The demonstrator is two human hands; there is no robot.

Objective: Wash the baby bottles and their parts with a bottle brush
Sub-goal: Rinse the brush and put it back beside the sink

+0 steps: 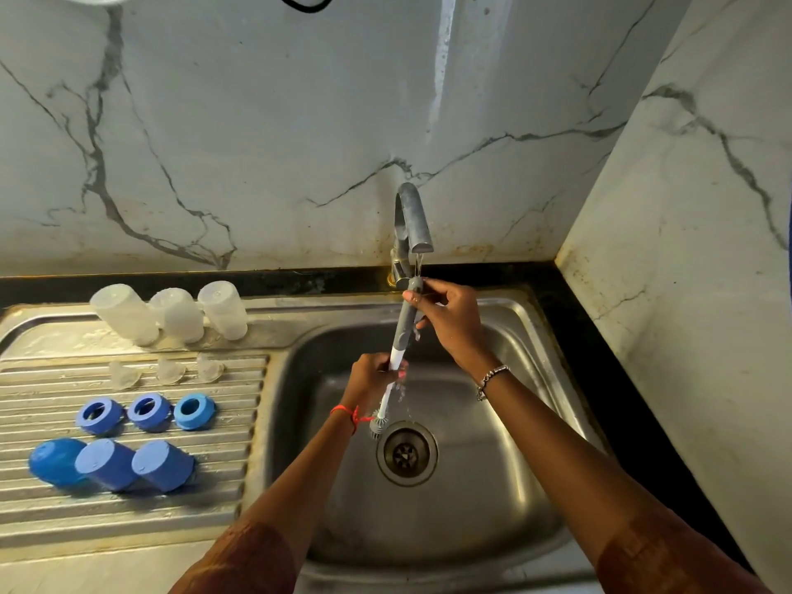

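Note:
I hold the bottle brush nearly upright over the steel sink, bristle head down near the drain. My left hand grips its white lower shaft. My right hand pinches the grey handle top under the tap, where water runs. On the drainboard stand three clear bottles upside down, with three clear teats, three blue collar rings and three blue caps in rows.
A marble wall stands behind the sink and another close on the right. A black counter strip borders the sink at the back and right. The basin holds nothing but the drain strainer.

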